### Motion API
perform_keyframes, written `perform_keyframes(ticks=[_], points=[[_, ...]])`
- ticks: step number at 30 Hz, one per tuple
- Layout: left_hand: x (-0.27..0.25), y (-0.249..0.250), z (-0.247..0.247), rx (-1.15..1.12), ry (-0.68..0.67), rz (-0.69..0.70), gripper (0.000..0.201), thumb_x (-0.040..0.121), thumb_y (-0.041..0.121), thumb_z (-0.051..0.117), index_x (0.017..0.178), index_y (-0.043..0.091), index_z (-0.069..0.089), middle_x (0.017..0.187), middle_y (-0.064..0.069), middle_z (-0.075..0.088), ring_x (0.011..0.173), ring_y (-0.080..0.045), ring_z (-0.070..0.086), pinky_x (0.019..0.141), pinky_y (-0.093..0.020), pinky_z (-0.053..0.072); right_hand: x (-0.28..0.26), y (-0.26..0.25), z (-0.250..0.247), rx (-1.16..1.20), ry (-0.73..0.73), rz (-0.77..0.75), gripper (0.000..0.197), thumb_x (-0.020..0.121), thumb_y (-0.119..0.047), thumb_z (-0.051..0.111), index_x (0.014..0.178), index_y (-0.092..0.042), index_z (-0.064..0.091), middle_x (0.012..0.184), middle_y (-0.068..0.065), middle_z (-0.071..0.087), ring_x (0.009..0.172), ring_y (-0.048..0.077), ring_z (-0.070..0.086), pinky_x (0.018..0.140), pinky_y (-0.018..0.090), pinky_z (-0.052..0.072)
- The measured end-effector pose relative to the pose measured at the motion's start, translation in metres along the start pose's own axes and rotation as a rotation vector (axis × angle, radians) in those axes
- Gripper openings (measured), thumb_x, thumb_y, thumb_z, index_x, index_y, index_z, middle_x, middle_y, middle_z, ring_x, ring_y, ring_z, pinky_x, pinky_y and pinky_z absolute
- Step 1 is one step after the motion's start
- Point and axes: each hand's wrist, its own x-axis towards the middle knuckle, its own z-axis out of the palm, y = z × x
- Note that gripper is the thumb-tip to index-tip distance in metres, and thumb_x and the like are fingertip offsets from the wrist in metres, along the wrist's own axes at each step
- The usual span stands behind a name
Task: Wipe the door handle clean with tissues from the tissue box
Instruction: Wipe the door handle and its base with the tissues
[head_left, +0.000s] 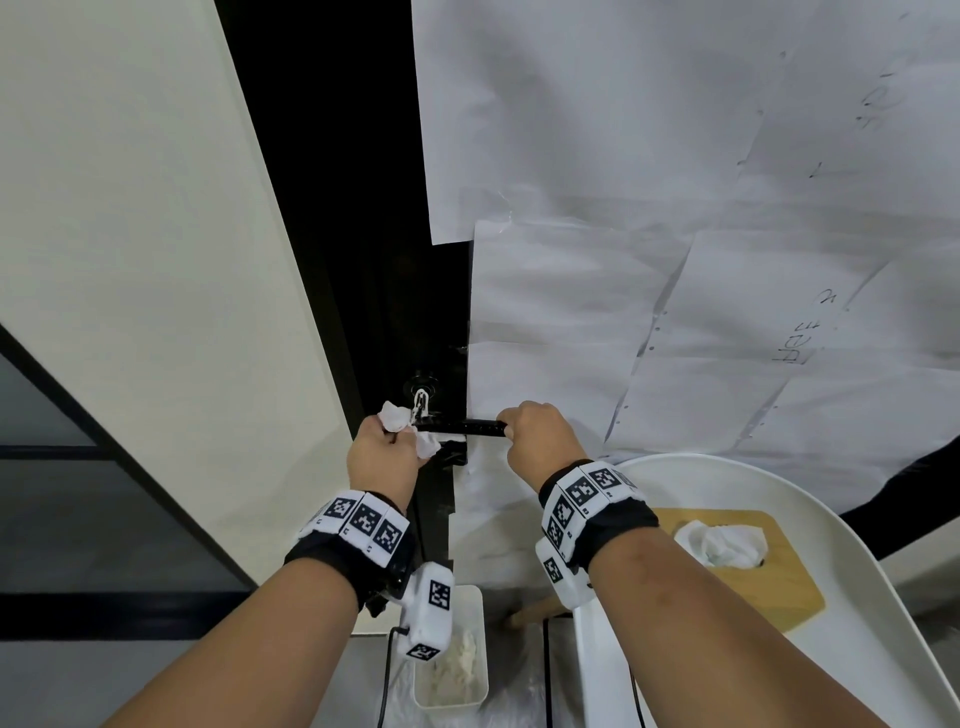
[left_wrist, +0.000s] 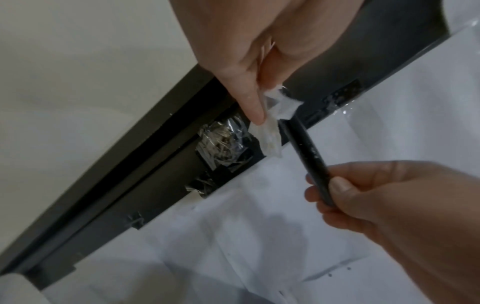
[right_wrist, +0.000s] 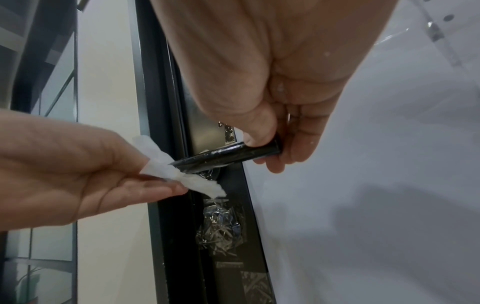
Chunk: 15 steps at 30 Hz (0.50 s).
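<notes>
A black lever door handle (head_left: 475, 427) (left_wrist: 307, 152) (right_wrist: 223, 157) juts from a dark door. My right hand (head_left: 535, 434) (left_wrist: 363, 197) (right_wrist: 267, 142) grips its free end, thumb on top and fingers curled beneath. My left hand (head_left: 382, 452) (left_wrist: 249, 86) (right_wrist: 85, 174) pinches a crumpled white tissue (head_left: 402, 423) (left_wrist: 271, 131) (right_wrist: 179, 174) at the handle's inner end, near the pivot. The tissue box (head_left: 769, 587), with a wooden top and a tissue poking out, sits on a white seat at the lower right.
White paper sheets (head_left: 675, 208) cover the door panel. Clear tape crinkles over the lock plate (right_wrist: 221, 230) below the handle. A white bin (head_left: 452, 660) holding used tissues stands on the floor. The white chair (head_left: 883, 597) is close on my right; a pale wall (head_left: 130, 234) is left.
</notes>
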Motion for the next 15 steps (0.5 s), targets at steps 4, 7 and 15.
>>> perform_keyframes(ticks=[4,7,15], points=[[-0.002,0.010,0.004,-0.321,-0.011,-0.174,0.012,0.086,0.005,0.049,0.097,0.003,0.055,0.093,-0.012,0.062,0.083,-0.028,0.062,0.071,-0.034,0.054,0.000,0.001,0.001,0.001,0.007,0.002,0.029,0.083,0.004,0.038,0.097,-0.008,0.062,0.083,0.009,0.047,0.079,0.026,0.043,0.062,0.032,0.033],[-0.005,0.014,0.001,-0.513,0.001,-0.239,0.023,0.092,0.012,0.044,0.091,-0.001,0.063,0.090,-0.014,0.068,0.082,-0.025,0.067,0.072,-0.031,0.055,0.000,0.001,0.002,0.002,0.013,0.000,0.032,0.084,0.004,0.039,0.102,-0.009,0.062,0.091,0.012,0.056,0.084,0.027,0.049,0.063,0.032,0.035],[0.003,0.012,0.005,-0.276,-0.047,-0.222,0.035,0.078,0.019,0.077,0.109,0.006,0.066,0.096,-0.012,0.071,0.088,-0.027,0.071,0.079,-0.037,0.058,0.001,0.002,0.006,-0.013,0.030,0.002,0.032,0.087,0.000,0.039,0.107,-0.010,0.062,0.100,0.013,0.059,0.090,0.028,0.051,0.065,0.032,0.037]])
